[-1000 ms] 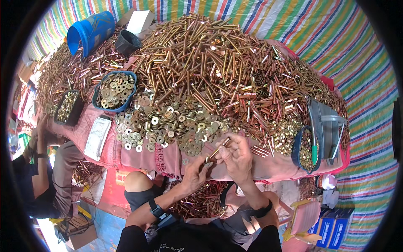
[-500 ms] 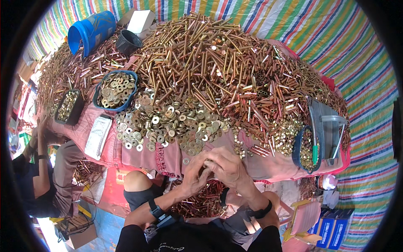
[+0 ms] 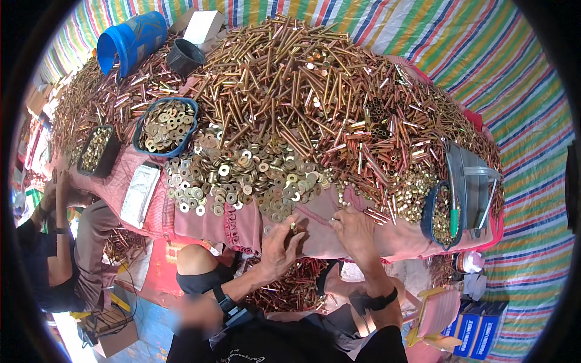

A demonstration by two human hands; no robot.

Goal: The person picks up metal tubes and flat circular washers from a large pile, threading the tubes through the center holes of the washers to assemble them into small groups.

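Note:
My left hand (image 3: 279, 248) is over the near edge of the pink cloth (image 3: 315, 236), its fingers curled around a small brass-coloured nut (image 3: 293, 227) that shows at the fingertips. To its right, my right hand (image 3: 356, 233) reaches down to the cloth with thumb and fingers pinched together; whatever they hold is hidden. Just beyond those fingertips lie a few loose nuts (image 3: 341, 199), and several thin copper-coloured rods (image 3: 376, 215) rest beside them. A heap of flat round washers (image 3: 242, 175) spreads ahead of my left hand.
A large mound of copper-coloured metal rods (image 3: 290, 78) covers the far side. Around it are a blue tub of washers (image 3: 195, 121), a dark tray of nuts (image 3: 112, 162), a blue basket of nuts (image 3: 428, 221), a grey scoop (image 3: 478, 171) and a blue bucket (image 3: 142, 42). Another person's arm (image 3: 60, 242) is at left.
My hands were together above the cloth edge and have separated. The right one moved right and down to the loose nuts; the left shifted slightly left, showing a nut at its fingertips.

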